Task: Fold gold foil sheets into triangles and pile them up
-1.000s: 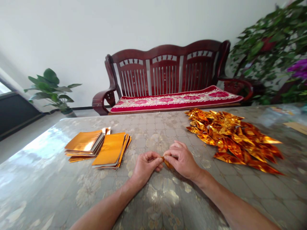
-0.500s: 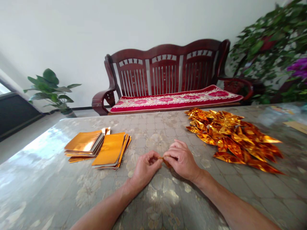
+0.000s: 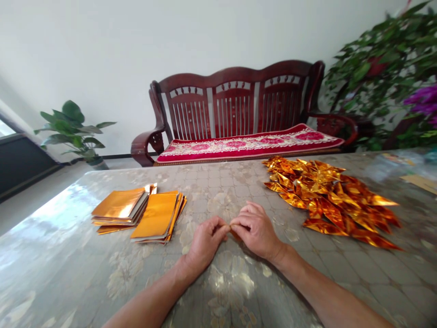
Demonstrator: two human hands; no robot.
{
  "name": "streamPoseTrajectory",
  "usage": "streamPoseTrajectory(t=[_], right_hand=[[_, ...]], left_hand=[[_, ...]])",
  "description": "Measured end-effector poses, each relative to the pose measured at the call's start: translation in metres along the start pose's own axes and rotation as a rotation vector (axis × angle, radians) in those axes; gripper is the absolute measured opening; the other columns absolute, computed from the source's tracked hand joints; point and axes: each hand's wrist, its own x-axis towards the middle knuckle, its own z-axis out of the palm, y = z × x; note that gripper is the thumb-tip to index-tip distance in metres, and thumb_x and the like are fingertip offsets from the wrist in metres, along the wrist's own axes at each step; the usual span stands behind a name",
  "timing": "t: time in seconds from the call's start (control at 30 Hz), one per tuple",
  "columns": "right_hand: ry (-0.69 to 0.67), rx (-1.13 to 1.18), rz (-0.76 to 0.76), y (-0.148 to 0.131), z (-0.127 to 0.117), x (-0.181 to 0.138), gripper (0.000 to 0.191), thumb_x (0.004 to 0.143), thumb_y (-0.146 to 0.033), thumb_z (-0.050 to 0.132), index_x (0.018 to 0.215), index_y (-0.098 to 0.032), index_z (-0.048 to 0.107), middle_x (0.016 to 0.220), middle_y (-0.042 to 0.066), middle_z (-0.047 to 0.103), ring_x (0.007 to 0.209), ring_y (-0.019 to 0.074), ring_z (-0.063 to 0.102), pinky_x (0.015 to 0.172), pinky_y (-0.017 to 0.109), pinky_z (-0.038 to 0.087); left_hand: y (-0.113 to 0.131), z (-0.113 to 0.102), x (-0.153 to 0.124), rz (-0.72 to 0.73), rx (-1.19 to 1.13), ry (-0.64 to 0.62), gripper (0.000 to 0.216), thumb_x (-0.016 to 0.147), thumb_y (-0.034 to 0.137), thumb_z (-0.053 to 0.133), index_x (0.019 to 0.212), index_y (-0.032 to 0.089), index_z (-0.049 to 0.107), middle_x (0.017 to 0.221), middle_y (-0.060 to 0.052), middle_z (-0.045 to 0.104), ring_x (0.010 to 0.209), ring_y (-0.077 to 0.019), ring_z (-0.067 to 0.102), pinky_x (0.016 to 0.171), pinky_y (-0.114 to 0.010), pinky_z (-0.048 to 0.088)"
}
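My left hand (image 3: 209,237) and my right hand (image 3: 256,230) meet over the middle of the table, thumbs and fingertips pinched together. Between them is a piece of gold foil paper (image 3: 235,235), mostly hidden by the fingers. To the left lie two stacks of flat gold foil sheets, a nearer stack (image 3: 155,216) partly overlapping a farther one (image 3: 118,203). On the right is a heap of folded, pointed gold foil pieces (image 3: 327,196), apart from my right hand.
A patterned cover lies over the table (image 3: 136,282). Clear plastic wrapping (image 3: 389,164) and a brown card (image 3: 419,183) lie at the far right. Behind the table stands a dark red wooden bench (image 3: 235,105); potted plants (image 3: 73,130) flank it.
The fingertips of both hands have drawn closer together over the gold foil paper, which shows less now. The camera view has shifted slightly.
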Motion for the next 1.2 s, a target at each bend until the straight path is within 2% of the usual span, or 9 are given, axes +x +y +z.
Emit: streamPoseTrajectory(t=[0.13,0.2,0.3,0.4,0.47,0.53,0.7,0.83,1.2], right_hand=[[0.015,0.046,0.052,-0.003,-0.001,0.000,0.011,0.085,-0.021,0.067,0.079,-0.027,0.074,0.070,-0.002,0.069,0.080,0.0187,0.059,0.108,0.048,0.033],[0.054,0.130,0.092,-0.003,-0.004,0.001,0.013,0.090,-0.028,0.062,0.091,-0.028,0.075,0.080,0.000,0.073,0.086,0.0205,0.061,0.108,0.048,0.033],[0.229,0.382,0.233,0.007,-0.009,0.003,0.032,0.098,-0.042,0.048,0.115,-0.026,0.070,0.108,0.005,0.073,0.105,0.0235,0.061,0.105,0.045,0.038],[0.457,0.699,0.505,0.024,-0.008,0.004,0.044,0.096,-0.054,0.048,0.114,-0.021,0.070,0.105,0.008,0.074,0.100,0.0234,0.064,0.092,0.039,0.049],[0.418,0.877,0.654,0.031,-0.004,0.004,0.048,0.088,-0.060,0.058,0.110,-0.019,0.071,0.099,0.009,0.075,0.085,0.0218,0.066,0.078,0.036,0.053],[0.321,1.007,0.711,0.032,0.000,0.003,0.049,0.082,-0.061,0.067,0.106,-0.019,0.073,0.095,0.009,0.075,0.080,0.0201,0.067,0.074,0.033,0.053],[0.169,1.229,0.694,0.018,0.006,0.006,0.046,0.075,-0.058,0.076,0.101,-0.020,0.076,0.091,0.006,0.075,0.077,0.0180,0.067,0.072,0.030,0.053],[0.130,1.292,0.663,0.012,0.005,0.008,0.042,0.075,-0.054,0.079,0.098,-0.020,0.077,0.092,0.006,0.075,0.079,0.0173,0.067,0.071,0.028,0.053],[0.181,1.001,0.575,0.007,0.003,0.006,0.038,0.078,-0.049,0.076,0.102,-0.019,0.078,0.082,0.004,0.075,0.067,0.0155,0.064,0.068,0.030,0.055]], left_hand=[[-0.003,0.002,0.001,-0.014,-0.055,-0.064,0.023,0.084,0.037,0.063,0.071,0.019,0.063,0.061,0.000,0.067,0.059,-0.0139,0.060,0.058,-0.022,0.043],[-0.003,0.001,0.002,-0.030,-0.154,-0.043,0.026,0.085,0.041,0.064,0.073,0.019,0.062,0.062,0.000,0.068,0.058,-0.0136,0.060,0.058,-0.022,0.044],[-0.005,-0.002,0.006,-0.050,-0.368,0.009,0.032,0.084,0.048,0.065,0.077,0.018,0.061,0.066,-0.001,0.071,0.056,-0.0120,0.058,0.058,-0.021,0.045],[-0.007,-0.007,0.009,-0.056,-0.533,0.064,0.036,0.082,0.053,0.068,0.080,0.017,0.061,0.069,-0.002,0.073,0.058,-0.0115,0.059,0.057,-0.020,0.046],[-0.007,-0.008,0.011,-0.074,-0.597,0.087,0.037,0.079,0.053,0.071,0.080,0.017,0.060,0.070,-0.002,0.073,0.059,-0.0113,0.060,0.056,-0.019,0.046],[-0.008,-0.008,0.011,-0.084,-0.629,0.089,0.038,0.078,0.052,0.072,0.079,0.016,0.060,0.071,-0.003,0.073,0.059,-0.0112,0.060,0.055,-0.019,0.046],[-0.010,-0.003,0.009,-0.106,-0.643,0.042,0.038,0.078,0.052,0.073,0.080,0.016,0.061,0.070,-0.004,0.073,0.055,-0.0094,0.058,0.053,-0.018,0.044],[-0.012,-0.003,0.009,-0.101,-0.588,0.072,0.038,0.079,0.052,0.072,0.081,0.015,0.062,0.067,-0.003,0.072,0.053,-0.0087,0.056,0.053,-0.018,0.044],[-0.010,-0.002,0.008,-0.042,-0.305,0.200,0.033,0.083,0.050,0.063,0.079,0.017,0.063,0.065,-0.002,0.072,0.054,-0.0123,0.058,0.056,-0.022,0.045]])
